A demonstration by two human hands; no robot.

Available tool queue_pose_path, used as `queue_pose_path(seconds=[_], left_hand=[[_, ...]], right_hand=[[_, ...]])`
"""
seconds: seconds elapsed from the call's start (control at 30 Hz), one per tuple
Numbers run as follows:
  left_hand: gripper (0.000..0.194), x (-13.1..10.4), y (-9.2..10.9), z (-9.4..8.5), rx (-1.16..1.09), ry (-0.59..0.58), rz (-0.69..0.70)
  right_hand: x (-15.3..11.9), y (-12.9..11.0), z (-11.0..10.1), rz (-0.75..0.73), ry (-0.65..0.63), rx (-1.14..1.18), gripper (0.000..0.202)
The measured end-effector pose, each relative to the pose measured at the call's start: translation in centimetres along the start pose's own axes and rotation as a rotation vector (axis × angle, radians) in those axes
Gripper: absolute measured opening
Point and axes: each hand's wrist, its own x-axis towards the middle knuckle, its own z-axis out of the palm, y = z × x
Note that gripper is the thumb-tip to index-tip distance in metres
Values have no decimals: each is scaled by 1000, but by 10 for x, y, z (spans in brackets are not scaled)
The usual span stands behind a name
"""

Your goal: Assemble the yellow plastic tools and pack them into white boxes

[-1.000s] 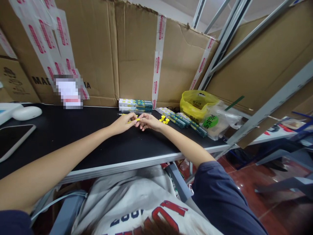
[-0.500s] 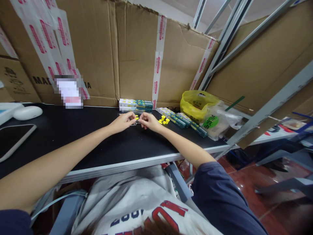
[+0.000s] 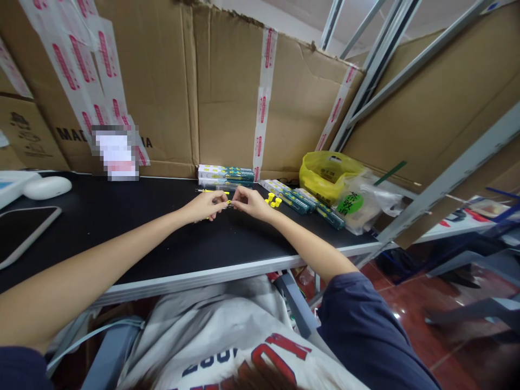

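My left hand point(image 3: 208, 206) is closed in a pinch above the black tabletop, gripping a small yellow piece point(image 3: 229, 202) that shows at its fingertips. Opposite it, my right hand point(image 3: 248, 203) also pinches, its fingertips almost meeting the left ones at that piece. Whatever the right fingers hold is too small to make out. Just behind my left hand lies a thin yellow stick-like item point(image 3: 215, 191), partly hidden by the hand. Several yellow flanged plugs point(image 3: 277, 202) stand in a cluster on the table, to the right of my right hand.
Slim white-and-green boxes point(image 3: 225, 173) are stacked at the back, with more boxes point(image 3: 298, 199) on the right. Beyond them sit a yellow plastic bag point(image 3: 325, 176) and a clear bag point(image 3: 357, 203). A tablet-like device point(image 3: 26, 230) and a white mouse-shaped object point(image 3: 47, 187) lie left. Cardboard point(image 3: 227, 97) walls the back.
Both hands have shifted slightly toward me, and the yellow piece in the left fingers sits lower. The yellow stick-like item behind my left hand shows more clearly now.
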Motion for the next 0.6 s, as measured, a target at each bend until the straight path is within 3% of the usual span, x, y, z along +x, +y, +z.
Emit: queue_pose_path(seconds=[0.23, 0.43, 0.6], left_hand=[[25, -1, 3, 5, -88, -54, -91], [31, -18, 2, 6, -55, -42, -47], [35, -20, 7, 5, 5, -40, -35]], right_hand=[[-4, -8, -5, 6, -39, 145, 26], [-5, -10, -3, 30, -126, 192, 30], [-5, -12, -3, 7, -90, 112, 29]])
